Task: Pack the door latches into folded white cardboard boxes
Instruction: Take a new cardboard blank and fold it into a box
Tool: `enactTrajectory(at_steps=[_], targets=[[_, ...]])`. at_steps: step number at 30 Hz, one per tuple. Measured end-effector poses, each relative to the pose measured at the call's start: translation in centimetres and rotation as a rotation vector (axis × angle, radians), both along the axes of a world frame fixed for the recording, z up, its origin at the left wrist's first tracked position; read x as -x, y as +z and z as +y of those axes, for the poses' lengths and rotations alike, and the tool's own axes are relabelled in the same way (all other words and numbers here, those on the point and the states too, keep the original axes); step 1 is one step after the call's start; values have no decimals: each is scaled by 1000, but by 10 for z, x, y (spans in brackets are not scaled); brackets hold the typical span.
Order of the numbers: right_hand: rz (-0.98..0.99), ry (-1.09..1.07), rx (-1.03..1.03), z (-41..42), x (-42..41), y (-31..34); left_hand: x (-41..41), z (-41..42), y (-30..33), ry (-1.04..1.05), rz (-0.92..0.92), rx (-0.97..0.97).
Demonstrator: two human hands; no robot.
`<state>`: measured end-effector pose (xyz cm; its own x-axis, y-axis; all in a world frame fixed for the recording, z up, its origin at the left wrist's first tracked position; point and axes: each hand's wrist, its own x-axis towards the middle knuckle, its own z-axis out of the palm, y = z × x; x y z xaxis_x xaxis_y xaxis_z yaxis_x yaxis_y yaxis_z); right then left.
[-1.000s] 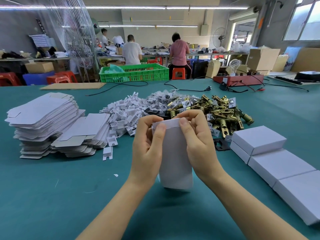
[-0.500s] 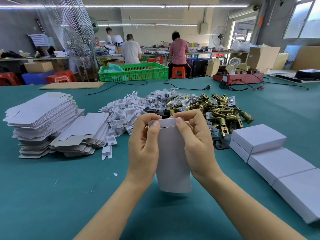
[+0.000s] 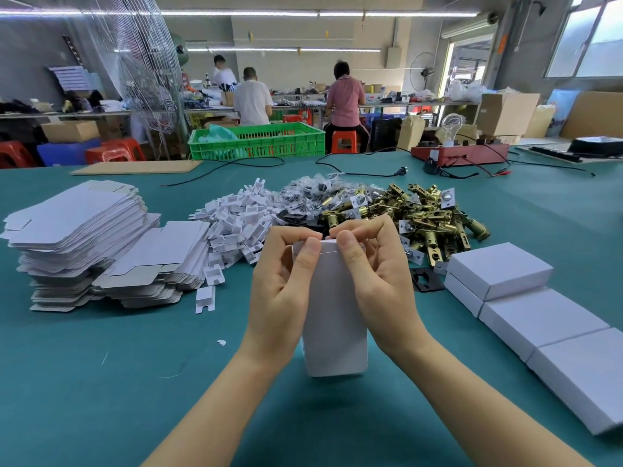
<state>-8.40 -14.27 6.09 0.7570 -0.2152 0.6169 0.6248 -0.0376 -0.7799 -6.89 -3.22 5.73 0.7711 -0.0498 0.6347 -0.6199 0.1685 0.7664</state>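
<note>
White box (image 3: 333,318) stood on end, top flap pinched by left hand (image 3: 286,291) and right hand (image 3: 377,284), likely for tucking shut.

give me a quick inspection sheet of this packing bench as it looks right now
surface: green table, a few white scraps near the front
job's things: white box stands upright on the table; pile of brass latches behind it; stacks of flat box blanks on the left; row of closed boxes on the right
clutter: heap of white inserts; bagged small parts; black plate
grip: left hand and right hand both pinch the box's top flap
cables: black cord with plug lies loose across the far table
surroundings: green crate, red stools, three people working at far benches
</note>
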Motion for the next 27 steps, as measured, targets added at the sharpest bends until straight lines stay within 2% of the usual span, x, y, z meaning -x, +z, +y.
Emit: enactTrajectory(at_steps=[6, 12, 21, 27], targets=[[30, -44, 9, -1, -2, -2, -2, 1, -1, -11, 27, -1], [81, -67, -13, -7, -4, 0, -1, -1, -2, -88, 194, 98], [89, -60, 5, -4, -2, 1, -2, -1, -3, -81, 176, 108], [107, -109, -11, -14, -5, 2, 2, -2, -6, -78, 103, -36]])
